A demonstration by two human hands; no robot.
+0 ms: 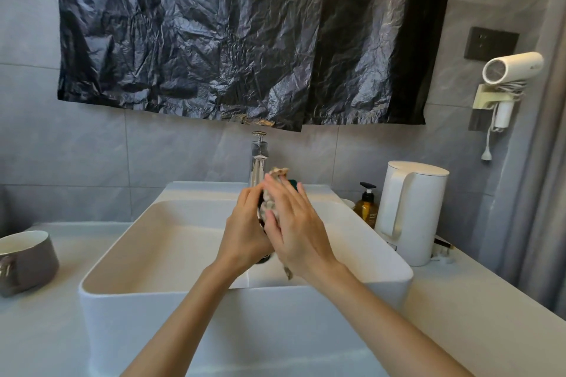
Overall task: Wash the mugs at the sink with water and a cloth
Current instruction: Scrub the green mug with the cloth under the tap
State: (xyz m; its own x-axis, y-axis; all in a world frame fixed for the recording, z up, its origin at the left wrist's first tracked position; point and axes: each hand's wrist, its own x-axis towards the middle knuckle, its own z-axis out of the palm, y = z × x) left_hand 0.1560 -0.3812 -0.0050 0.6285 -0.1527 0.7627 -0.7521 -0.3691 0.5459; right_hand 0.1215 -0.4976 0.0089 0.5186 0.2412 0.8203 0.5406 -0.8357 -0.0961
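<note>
1. L hand (246, 225) is up over the sink (92, 280), grip clamped on a dark mug (261, 215). I see the back of the hand, w/ fingers curled onto the mug's side.
2. R hand (295, 231) lies flat against the mug from the other side. Fingers are straight & close together, pressing a mottled beige cloth (273, 203) onto it. That grip isn't closed, it's a flat press.
3. The mug sits sandwiched btwn both palms, above the basin & just in front of the tap (259, 162). It's mostly hidden: I only get a dark edge btwn the hands & a teal bit past the R fingertips.
4. The cloth pokes out above the fingertips, & a tail of it hangs below the R wrist.
5. 2nd mug (29, 260), grey w/ pale inside, stands upright on the counter (46, 330) left of the sink, well apart from the hands, handle toward me.
6. Right of the sink there's an amber soap bottle (366, 206) w/ pump, & a white kettle (412, 211) just beside it.
7. On the wall a black plastic sheet (214, 34) hangs above the tap. A hair dryer (511, 67) sits in a holder far right, w/ a dark socket (490, 43) just above it.
</note>
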